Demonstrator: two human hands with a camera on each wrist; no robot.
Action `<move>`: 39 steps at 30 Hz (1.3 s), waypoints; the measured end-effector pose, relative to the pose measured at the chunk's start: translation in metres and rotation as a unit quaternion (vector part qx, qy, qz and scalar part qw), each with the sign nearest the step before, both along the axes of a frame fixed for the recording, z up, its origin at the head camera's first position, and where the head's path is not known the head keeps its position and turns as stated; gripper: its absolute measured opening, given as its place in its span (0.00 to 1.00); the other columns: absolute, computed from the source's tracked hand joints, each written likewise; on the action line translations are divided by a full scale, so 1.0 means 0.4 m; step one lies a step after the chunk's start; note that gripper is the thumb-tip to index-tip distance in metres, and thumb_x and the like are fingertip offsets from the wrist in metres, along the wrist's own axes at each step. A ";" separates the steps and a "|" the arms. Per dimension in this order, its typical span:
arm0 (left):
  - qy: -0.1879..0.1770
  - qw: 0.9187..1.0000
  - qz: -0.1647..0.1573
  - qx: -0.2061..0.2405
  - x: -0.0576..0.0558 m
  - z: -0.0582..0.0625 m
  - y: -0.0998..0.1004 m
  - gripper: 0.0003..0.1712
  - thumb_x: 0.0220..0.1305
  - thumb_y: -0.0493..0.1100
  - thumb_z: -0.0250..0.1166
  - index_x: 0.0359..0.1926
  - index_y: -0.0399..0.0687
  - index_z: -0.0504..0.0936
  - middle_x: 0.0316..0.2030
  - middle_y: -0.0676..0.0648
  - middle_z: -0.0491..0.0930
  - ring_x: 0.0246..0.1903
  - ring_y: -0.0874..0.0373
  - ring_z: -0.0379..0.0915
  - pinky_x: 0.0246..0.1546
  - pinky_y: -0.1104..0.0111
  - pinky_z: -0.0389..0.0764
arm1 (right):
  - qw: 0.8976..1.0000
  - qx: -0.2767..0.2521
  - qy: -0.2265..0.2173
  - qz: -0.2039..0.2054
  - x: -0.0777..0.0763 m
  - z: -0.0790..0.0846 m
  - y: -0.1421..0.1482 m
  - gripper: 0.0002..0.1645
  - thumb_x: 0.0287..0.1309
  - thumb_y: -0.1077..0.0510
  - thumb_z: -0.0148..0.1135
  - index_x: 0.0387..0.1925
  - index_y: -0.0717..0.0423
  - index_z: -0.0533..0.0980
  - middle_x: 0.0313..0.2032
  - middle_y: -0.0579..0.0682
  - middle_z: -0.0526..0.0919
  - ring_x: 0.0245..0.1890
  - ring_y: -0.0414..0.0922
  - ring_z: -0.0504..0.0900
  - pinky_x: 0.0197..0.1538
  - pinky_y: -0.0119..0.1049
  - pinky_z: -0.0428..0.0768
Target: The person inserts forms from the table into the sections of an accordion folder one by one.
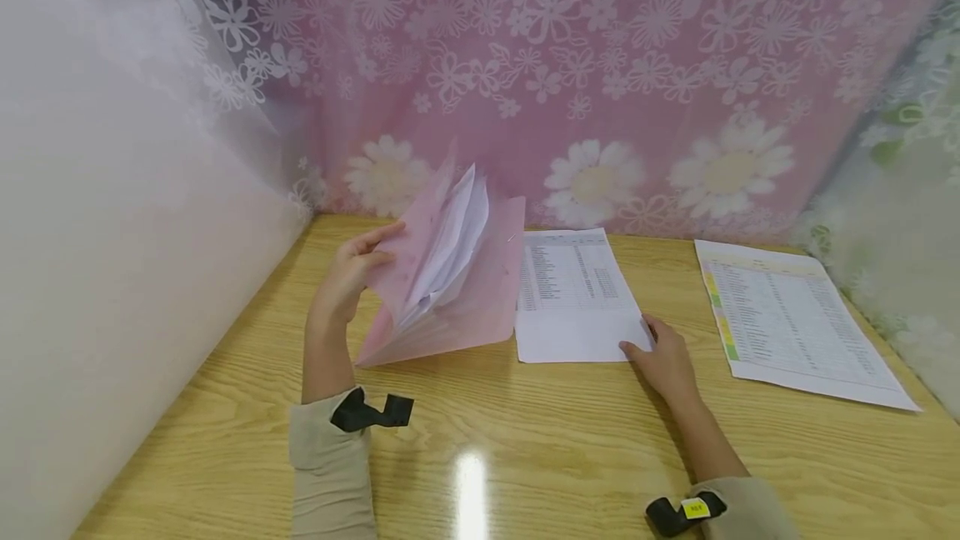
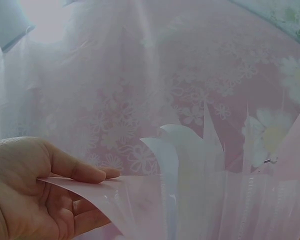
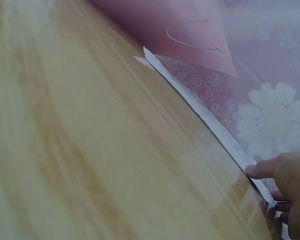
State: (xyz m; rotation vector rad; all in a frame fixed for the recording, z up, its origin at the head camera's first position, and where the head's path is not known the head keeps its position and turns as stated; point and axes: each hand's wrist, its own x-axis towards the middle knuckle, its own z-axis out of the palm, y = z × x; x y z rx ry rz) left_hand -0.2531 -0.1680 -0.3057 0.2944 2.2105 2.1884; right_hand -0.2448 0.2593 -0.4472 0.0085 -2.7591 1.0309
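Your beige sleeves lie nearest, over a wood-grain table; your left hand pinches the tilted cover of a pink folder, partly open left of centre with white papers fanned inside; your right hand pinches the near right corner of a printed sheet just beside it, a colour-edged sheet well apart at right

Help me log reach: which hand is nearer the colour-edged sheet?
Right. The right hand is left of the colour-edged sheet, apart from it, pinching the other sheet; the left hand is farther left, gripping the pink folder.
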 end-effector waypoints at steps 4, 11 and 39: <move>0.001 1.000 0.002 0.004 0.001 0.000 0.002 0.26 0.65 0.30 0.49 0.65 0.37 0.63 0.66 0.46 0.57 0.49 0.58 0.63 0.40 0.73 0.69 | 0.999 -0.014 0.024 -0.021 0.005 0.001 0.001 0.31 0.52 0.63 0.63 0.56 0.74 0.65 0.55 0.71 0.67 0.57 0.65 0.62 0.56 0.55 0.61; 0.000 1.000 0.001 0.008 0.001 0.000 0.003 0.26 0.65 0.30 0.48 0.65 0.37 0.63 0.65 0.45 0.58 0.46 0.59 0.66 0.38 0.74 0.71 | 0.997 -0.033 0.060 -0.046 0.011 -0.005 -0.002 0.16 0.51 0.68 0.60 0.44 0.70 0.77 0.45 0.69 0.74 0.48 0.63 0.71 0.50 0.54 0.67; 0.005 1.000 0.003 -0.004 0.003 -0.003 0.002 0.26 0.65 0.31 0.49 0.65 0.39 0.64 0.65 0.47 0.58 0.53 0.57 0.61 0.43 0.72 0.68 | 0.971 -0.229 -0.074 0.016 -0.035 0.005 -0.011 0.28 0.60 0.49 0.57 0.55 0.63 0.72 0.53 0.61 0.73 0.46 0.43 0.71 0.40 0.24 0.70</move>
